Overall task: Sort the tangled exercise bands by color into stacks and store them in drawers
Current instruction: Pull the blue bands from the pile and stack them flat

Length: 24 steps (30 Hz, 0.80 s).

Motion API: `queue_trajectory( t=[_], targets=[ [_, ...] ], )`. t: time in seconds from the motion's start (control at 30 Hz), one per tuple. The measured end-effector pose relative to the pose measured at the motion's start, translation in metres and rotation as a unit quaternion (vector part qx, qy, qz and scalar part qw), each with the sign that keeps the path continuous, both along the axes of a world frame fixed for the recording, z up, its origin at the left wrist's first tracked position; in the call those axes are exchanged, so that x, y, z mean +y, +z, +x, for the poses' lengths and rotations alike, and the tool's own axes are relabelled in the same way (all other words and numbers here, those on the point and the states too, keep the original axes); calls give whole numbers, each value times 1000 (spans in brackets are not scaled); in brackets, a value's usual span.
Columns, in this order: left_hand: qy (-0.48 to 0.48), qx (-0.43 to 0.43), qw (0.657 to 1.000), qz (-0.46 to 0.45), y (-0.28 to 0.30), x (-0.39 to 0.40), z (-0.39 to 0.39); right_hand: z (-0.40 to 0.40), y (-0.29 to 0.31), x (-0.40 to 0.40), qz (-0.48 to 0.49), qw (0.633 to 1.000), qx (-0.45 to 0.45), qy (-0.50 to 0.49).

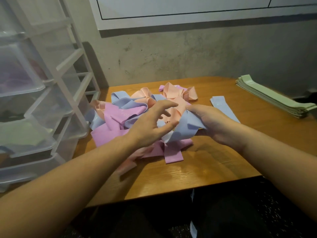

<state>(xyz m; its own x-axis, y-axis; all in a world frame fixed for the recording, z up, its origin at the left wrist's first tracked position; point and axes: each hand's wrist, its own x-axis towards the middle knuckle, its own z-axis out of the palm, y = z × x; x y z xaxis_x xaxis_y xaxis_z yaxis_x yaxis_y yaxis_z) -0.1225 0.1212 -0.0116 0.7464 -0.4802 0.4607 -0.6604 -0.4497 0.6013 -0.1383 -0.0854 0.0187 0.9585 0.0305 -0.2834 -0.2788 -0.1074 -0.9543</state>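
Lying in the middle of the wooden table (205, 169) is a tangled pile of bands (137, 110), made of pink, blue and peach strips all mixed up. The pile is seen under and between both hands. A blue band (185, 129) at the right side of the pile is gripped by the right hand (212, 124), with the fingers curled round its bunched edge. The left hand (151, 126) is held just above the pile with its fingers spread wide and a little bent, and nothing is held in it. Its fingertips are pointed toward the peach band (176, 109) near the right hand.

A flat blue band (218, 101) is laid on the table just to the right of the pile, partly hidden behind the right hand. A neat stack of green bands (271, 98) is set at the far right of the table, well apart from the pile.

A white set of drawers (34, 100) with see-through fronts is stood at the left, beside the table. Some purple and green shapes can be seen inside the drawers, but they are too blurry to be told apart. A grey wall (188, 55) is seen at the far side of the table, with a white board (188, 14) hung on it.
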Motion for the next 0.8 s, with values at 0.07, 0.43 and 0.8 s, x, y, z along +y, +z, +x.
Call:
queue_trajectory(
  t=[0.07, 0.43, 0.8],
  targets=[
    [-25, -22, 999, -10, 6, -4, -7, -4, 1, 2, 9, 1000, -2, 14],
    [-34, -143, 989, 26, 13, -10, -27, -22, 5, 17, 16, 997, 6, 70],
    [125, 218, 935, -252, 52, -18, -50, -35, 3, 15, 41, 994, -84, 62]
  ],
)
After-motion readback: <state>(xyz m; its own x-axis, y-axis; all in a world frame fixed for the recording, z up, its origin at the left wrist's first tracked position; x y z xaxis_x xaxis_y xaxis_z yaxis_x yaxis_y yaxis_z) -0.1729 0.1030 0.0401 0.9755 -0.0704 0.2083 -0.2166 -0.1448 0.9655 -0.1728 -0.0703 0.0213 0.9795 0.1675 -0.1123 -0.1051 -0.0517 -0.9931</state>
